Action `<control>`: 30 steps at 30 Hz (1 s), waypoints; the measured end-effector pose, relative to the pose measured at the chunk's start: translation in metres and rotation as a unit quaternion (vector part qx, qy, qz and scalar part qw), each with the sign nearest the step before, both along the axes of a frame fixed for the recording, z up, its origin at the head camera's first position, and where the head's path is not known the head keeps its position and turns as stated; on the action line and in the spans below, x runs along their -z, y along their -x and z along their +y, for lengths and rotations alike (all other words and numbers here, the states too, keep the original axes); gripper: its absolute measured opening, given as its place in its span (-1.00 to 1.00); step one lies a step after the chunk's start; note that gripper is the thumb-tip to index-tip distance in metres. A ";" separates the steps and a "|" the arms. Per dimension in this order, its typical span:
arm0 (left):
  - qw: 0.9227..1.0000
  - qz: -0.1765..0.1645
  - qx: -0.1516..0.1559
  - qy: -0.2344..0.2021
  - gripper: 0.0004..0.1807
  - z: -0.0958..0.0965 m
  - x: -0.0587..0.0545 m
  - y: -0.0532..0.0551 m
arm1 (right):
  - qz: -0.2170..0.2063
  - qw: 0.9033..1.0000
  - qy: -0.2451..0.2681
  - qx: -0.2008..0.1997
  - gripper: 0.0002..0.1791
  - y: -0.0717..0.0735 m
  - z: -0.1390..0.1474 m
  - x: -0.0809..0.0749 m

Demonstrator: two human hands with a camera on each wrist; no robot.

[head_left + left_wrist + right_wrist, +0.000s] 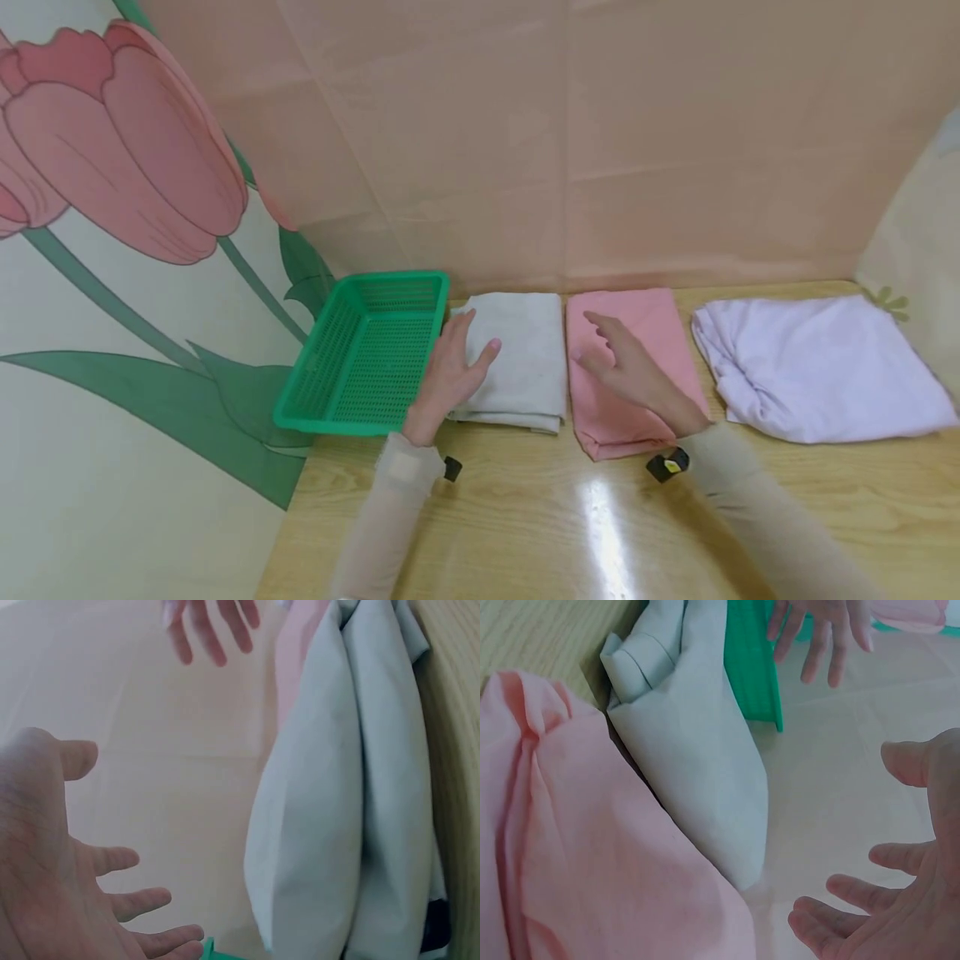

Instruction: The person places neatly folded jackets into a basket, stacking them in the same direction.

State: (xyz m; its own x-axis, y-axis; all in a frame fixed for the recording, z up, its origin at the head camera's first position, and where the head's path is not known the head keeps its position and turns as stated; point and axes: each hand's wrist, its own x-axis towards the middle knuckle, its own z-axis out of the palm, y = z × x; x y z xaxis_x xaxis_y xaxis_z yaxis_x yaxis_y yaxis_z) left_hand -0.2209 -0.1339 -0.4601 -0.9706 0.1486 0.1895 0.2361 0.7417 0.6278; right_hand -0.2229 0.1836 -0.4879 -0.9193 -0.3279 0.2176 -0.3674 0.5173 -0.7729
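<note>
My left hand (452,367) hovers over the left edge of a folded pale grey cloth (521,358), thumb spread from the fingers and nothing in it. Above a folded pink cloth (637,312) is my right hand (630,367), its fingers apart and likewise holding nothing. The palms face each other across the two cloths. In the left wrist view the grey cloth (322,825) shows thick, rounded folds. Both the pink cloth (630,862) and the grey cloth (697,742) lie side by side in the right wrist view, apart from the fingers.
A green plastic basket (285,412) with nothing in it stands at the left, right beside the grey cloth. Farther right lies a loosely folded lavender-white cloth (825,367). Behind the wooden table (517,517) rises a beige sheet (600,150); a tulip-patterned wall (135,308) borders its left side.
</note>
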 end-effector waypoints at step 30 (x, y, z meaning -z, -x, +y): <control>0.988 -0.074 -0.132 -0.013 -0.12 0.009 0.056 0.003 | -0.019 1.000 0.000 0.014 -0.19 0.003 -0.054 0.042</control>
State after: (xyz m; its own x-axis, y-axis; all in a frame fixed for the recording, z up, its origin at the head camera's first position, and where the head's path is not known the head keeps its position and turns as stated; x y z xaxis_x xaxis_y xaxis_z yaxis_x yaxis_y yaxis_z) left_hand -0.2242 -0.1249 -0.5160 -0.9921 -0.1173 0.0437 -0.0594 0.7485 0.6605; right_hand -0.2257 0.1294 -0.5296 -0.9358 -0.3015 0.1828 -0.3235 0.5278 -0.7853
